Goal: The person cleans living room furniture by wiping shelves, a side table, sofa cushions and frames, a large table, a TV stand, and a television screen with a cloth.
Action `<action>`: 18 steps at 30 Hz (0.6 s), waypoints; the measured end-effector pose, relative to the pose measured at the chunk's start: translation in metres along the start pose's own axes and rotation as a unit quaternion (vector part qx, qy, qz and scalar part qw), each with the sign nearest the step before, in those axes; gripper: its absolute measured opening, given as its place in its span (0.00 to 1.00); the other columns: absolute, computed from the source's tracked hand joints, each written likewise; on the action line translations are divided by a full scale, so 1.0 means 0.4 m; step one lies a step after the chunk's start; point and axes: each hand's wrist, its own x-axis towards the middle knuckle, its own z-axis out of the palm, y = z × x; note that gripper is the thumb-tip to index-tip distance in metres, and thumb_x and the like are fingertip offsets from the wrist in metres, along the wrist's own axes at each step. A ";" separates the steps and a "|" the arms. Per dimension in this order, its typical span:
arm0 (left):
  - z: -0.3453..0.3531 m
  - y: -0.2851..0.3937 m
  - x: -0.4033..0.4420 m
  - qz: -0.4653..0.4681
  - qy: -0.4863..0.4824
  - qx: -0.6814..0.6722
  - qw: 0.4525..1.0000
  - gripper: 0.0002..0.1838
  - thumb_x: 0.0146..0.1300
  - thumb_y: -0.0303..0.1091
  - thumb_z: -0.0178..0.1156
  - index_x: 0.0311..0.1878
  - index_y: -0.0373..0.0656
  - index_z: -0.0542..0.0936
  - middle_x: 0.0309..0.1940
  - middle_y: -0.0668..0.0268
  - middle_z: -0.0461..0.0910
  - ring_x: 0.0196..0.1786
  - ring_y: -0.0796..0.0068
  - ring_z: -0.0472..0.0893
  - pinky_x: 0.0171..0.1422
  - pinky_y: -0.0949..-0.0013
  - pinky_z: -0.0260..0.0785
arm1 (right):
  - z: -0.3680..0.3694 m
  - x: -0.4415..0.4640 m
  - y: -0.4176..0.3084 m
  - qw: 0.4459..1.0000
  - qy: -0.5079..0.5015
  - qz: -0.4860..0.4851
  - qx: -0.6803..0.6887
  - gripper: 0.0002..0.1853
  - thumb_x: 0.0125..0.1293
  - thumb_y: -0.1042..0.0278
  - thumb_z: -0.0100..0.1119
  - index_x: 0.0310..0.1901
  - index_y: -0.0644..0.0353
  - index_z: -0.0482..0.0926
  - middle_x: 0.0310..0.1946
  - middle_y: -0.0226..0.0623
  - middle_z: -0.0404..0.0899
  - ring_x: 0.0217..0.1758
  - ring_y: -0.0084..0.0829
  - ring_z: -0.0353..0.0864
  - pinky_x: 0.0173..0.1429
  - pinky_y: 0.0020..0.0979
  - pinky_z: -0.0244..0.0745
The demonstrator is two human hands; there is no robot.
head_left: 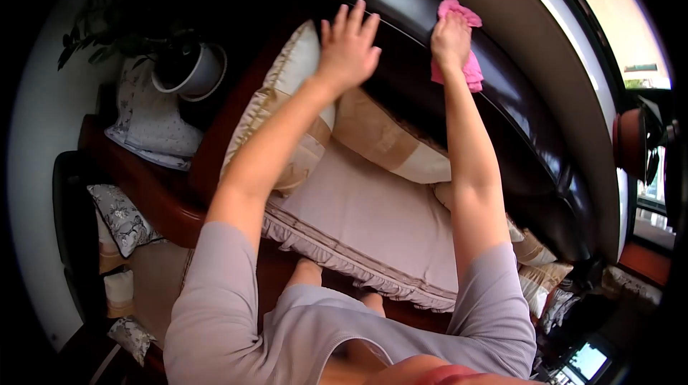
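My right hand (451, 41) is closed on a pink cloth (469, 73) and presses it against the top of the dark leather sofa backrest (512, 109). Part of the cloth sticks out above and below the fingers. My left hand (348, 48) has its fingers spread and holds nothing; it is near the backrest's front face, above a cream and gold cushion (301, 55). Whether its fingertips touch the leather, I cannot tell. Below both arms lies the pinkish-beige seat pad (358, 206) with a ruffled edge.
A second gold and cream cushion (387, 134) leans on the backrest. At the left, a white plant pot (193, 77) stands beside folded patterned fabric (154, 120). A floral cushion (122, 220) rests on another seat. A window and a brown pot (631, 145) are on the right.
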 end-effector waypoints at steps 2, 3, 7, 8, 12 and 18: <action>-0.057 -0.212 -0.016 0.023 0.013 -0.059 0.998 0.27 0.63 0.37 0.60 0.66 0.44 0.72 0.70 0.50 0.64 0.71 0.45 0.64 0.74 0.49 0.57 | 0.064 0.053 -0.134 1.000 -0.007 -0.027 0.002 0.25 0.72 0.58 0.39 0.60 0.67 0.75 0.62 0.53 0.75 0.68 0.49 0.71 0.76 0.45 0.56; -0.099 -0.283 -0.053 0.002 0.007 -0.057 0.998 0.26 0.64 0.36 0.59 0.66 0.43 0.72 0.70 0.50 0.65 0.71 0.45 0.65 0.73 0.51 0.58 | 0.075 0.069 -0.182 0.999 -0.010 -0.036 -0.002 0.25 0.72 0.58 0.39 0.60 0.67 0.75 0.62 0.53 0.75 0.68 0.49 0.71 0.76 0.45 0.56; -0.167 -0.559 -0.306 -0.162 -0.021 -0.112 0.980 0.23 0.68 0.38 0.56 0.65 0.40 0.73 0.68 0.48 0.68 0.68 0.45 0.69 0.71 0.52 0.62 | 0.097 0.141 -0.309 0.999 -0.016 -0.042 0.005 0.25 0.72 0.58 0.39 0.60 0.67 0.73 0.63 0.53 0.74 0.69 0.49 0.69 0.76 0.44 0.55; -0.150 -0.631 -0.383 -0.212 -0.027 -0.098 0.972 0.23 0.70 0.39 0.55 0.64 0.39 0.73 0.67 0.48 0.68 0.67 0.45 0.69 0.71 0.52 0.62 | 0.102 0.162 -0.326 0.998 -0.023 -0.052 0.017 0.25 0.72 0.58 0.39 0.60 0.67 0.74 0.63 0.53 0.74 0.69 0.48 0.69 0.76 0.44 0.55; -0.033 -0.755 -0.626 -0.282 -0.117 0.043 0.951 0.27 0.72 0.43 0.52 0.69 0.39 0.68 0.70 0.48 0.65 0.71 0.46 0.65 0.72 0.47 0.59 | 0.144 0.194 -0.417 0.986 0.018 -0.163 0.016 0.22 0.68 0.62 0.45 0.57 0.67 0.76 0.60 0.52 0.76 0.67 0.50 0.71 0.74 0.44 0.60; 0.027 -0.631 -0.599 -0.301 -0.123 0.222 0.919 0.31 0.71 0.51 0.50 0.73 0.49 0.64 0.71 0.63 0.66 0.69 0.61 0.68 0.71 0.56 0.57 | 0.081 0.219 -0.466 0.960 -0.058 -0.265 0.075 0.14 0.66 0.67 0.49 0.48 0.64 0.78 0.52 0.51 0.79 0.58 0.50 0.76 0.65 0.43 0.69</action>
